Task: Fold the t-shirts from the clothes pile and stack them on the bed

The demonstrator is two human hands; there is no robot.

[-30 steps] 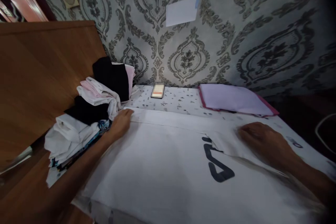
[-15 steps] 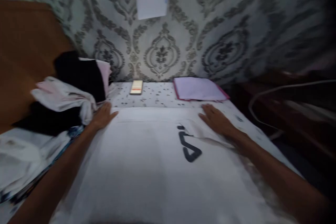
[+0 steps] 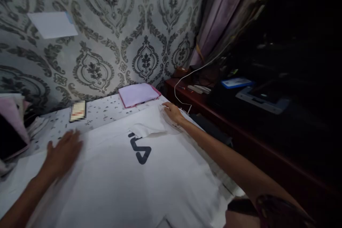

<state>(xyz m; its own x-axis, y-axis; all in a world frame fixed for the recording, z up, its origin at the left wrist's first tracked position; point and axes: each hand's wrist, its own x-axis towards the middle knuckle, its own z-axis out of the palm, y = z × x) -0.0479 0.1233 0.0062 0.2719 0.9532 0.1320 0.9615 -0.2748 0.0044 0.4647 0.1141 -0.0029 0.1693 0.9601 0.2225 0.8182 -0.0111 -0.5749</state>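
Note:
A white cloth (image 3: 107, 178), which looks like a garment, lies spread over the bed-like surface in front of me, with a dark printed letter shape on it. Near its far right corner my right hand (image 3: 173, 113) has its fingers closed on the edge, where the fabric bunches. A loose flap lies wrinkled between that hand and the print. My left hand (image 3: 65, 151), blurred by motion, is over the cloth's far left part with fingers apart and nothing in them. Whether its palm touches the fabric I cannot tell.
Beyond the cloth lie a folded lilac cloth (image 3: 139, 94) and a small pixelated phone-like object (image 3: 78, 110) on the patterned sheet (image 3: 104, 105). Folded clothes (image 3: 13, 124) are at the left. A dark red cabinet (image 3: 221, 121) with a white cable (image 3: 187, 74) borders the right.
The view has turned right, bringing the cabinet and curtain in. My right hand has closed on the cloth's far right edge; my left hand has moved off the far left corner, onto or over the cloth.

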